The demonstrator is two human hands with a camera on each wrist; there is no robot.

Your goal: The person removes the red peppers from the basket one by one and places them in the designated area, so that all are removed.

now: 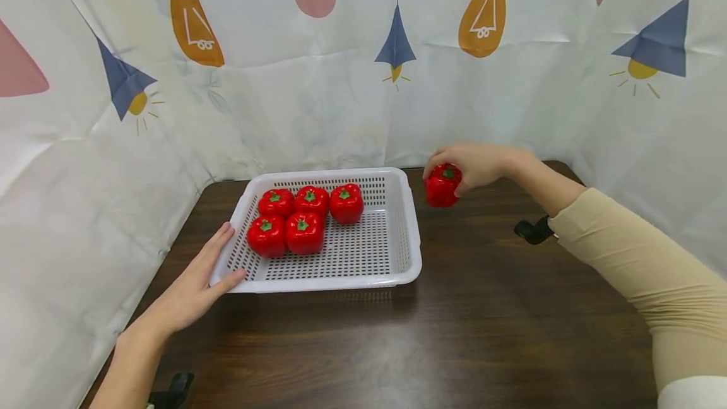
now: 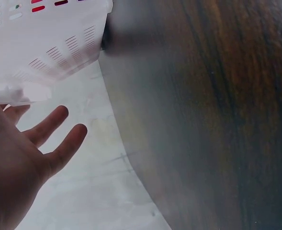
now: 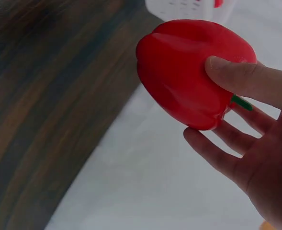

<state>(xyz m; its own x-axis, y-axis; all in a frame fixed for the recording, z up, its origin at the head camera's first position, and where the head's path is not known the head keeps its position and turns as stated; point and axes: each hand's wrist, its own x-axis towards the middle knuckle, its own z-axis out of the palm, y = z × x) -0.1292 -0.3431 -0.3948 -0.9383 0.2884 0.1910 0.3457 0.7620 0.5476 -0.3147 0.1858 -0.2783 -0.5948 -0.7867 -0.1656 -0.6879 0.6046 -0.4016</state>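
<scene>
Your left hand (image 1: pixel 189 294), fingers extended and ungripping, touches the basket (image 1: pixel 341 282) at its left rim. Five peppers (image 1: pixel 305 233) lie inside, apparently done. Right of it, your right hand (image 1: pixel 477 163) grips a sixth pepper (image 1: pixel 440 190) over the worktop (image 1: pixel 488 314), seemingly outstanding.

From afar, I see the basket (image 1: pixel 335 283) on the table's (image 1: pixel 483 320) far part, three peppers (image 1: pixel 312 201) in its far row, two nearer left. The left hand (image 1: pixel 194 288) is at its left rim; to its right, the right hand (image 1: pixel 474 165) holds another pepper (image 1: pixel 440 193).
</scene>
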